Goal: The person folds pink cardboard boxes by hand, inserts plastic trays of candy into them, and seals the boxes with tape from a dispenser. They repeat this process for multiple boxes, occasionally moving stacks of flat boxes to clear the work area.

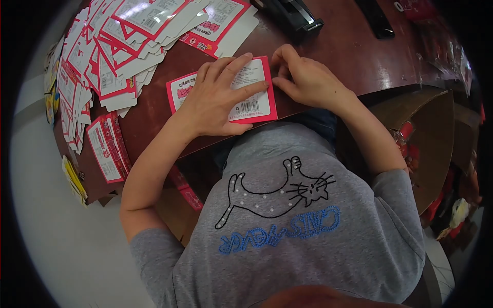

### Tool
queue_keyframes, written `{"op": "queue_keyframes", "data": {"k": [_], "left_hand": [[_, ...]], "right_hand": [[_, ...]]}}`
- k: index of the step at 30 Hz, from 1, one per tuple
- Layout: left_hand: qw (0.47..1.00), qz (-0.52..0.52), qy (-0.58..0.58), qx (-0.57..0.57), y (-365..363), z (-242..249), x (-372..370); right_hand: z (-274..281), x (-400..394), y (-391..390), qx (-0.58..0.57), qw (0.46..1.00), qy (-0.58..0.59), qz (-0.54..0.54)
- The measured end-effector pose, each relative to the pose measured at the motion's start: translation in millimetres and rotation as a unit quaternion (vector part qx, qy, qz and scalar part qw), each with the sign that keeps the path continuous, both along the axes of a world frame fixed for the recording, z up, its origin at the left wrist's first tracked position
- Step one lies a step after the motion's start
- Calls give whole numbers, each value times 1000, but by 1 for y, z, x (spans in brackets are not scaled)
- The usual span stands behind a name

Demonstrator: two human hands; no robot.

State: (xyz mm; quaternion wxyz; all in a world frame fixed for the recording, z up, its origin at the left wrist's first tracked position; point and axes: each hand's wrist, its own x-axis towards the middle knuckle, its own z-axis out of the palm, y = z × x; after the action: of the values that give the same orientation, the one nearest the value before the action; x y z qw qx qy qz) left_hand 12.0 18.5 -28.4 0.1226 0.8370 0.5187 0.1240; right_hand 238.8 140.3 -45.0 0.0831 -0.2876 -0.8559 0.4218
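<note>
While both hands press it flat on the dark red table (349, 46), left hand (218, 95) spread open, right hand (303, 77) pinching its 3 o'clock edge, the pink-bordered white cardboard carton blank (251, 105) seems light, thin, bendable; best taken by edges.

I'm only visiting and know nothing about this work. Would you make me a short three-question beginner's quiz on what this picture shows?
1. True or false: the left hand lies flat on the pink-edged carton blank.
2. Where does the right hand touch that blank? A) its right edge B) its bottom left corner C) nowhere
3. What lies piled at the table's far left?

Key
1. True.
2. A: its fingers pinch the right edge.
3. A heap of flat carton blanks of the same kind.
</note>
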Motion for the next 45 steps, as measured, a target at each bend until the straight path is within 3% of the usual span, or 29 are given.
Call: {"op": "queue_keyframes", "data": {"k": [2,4,5,7,9,11,12,14,15,16,17,18,19,21,25,27,28,30,33,35,36,38,39,45], "left_hand": [[1000,3,-5,-4,-1,2,0],[1000,4,-10,-1,-1,8,-3],[997,53,-53,8,-5,13,-5],[983,157,-97,17,-15,23,-10],[936,303,-181,-10,-26,22,-22],[852,396,-327,-105,-29,28,-30],[788,449,-399,-133,-33,29,-35],[805,435,-365,-169,-43,27,-52],[807,435,-362,-166,-51,35,-53],[924,312,-145,-167,-53,62,-41],[963,205,20,-173,-53,73,-37],[972,84,166,-144,-53,84,-33],[972,82,166,-144,-52,79,-32],[950,-143,277,-29,-47,62,-30],[940,-220,254,-65,-13,49,0],[975,-124,157,-94,1,44,15],[975,-125,155,-96,4,38,17],[993,-41,96,-54,5,21,17],[1000,-17,18,-5,0,-1,9],[1000,-18,2,5,-2,-6,7],[999,-21,-12,23,-2,-9,6],[998,-19,-40,39,-5,-17,4],[996,-16,-63,61,-6,-19,2],[997,-35,-24,66,-6,-17,1]], "right_hand": [[6,3,-3,39,997,-52,-31],[9,9,3,59,995,15,-77],[14,12,10,65,995,16,-78],[21,18,30,72,941,153,-294],[-2,23,60,138,922,186,-311],[-10,19,74,-5,945,155,-288],[-12,20,77,-3,944,161,-288],[-2,17,73,-138,941,168,-261],[-1,18,71,-138,940,172,-260],[-2,19,68,-154,927,225,-259],[-2,22,65,-170,910,276,-258],[-1,25,61,-170,909,277,-260],[0,29,57,-179,905,297,-248],[-1,33,49,-186,901,315,-234],[-25,37,37,-155,899,290,-289],[-40,38,35,-127,903,275,-303],[-45,40,35,-79,909,260,-317],[-51,47,30,-35,911,241,-331],[-22,54,7,36,910,225,-347],[-1,52,-12,-209,920,225,-244],[5,48,-17,-212,920,221,-245],[15,39,-26,-264,952,127,-88],[22,34,-26,-229,969,81,-40],[2,21,-20,-182,982,55,-9]]}}
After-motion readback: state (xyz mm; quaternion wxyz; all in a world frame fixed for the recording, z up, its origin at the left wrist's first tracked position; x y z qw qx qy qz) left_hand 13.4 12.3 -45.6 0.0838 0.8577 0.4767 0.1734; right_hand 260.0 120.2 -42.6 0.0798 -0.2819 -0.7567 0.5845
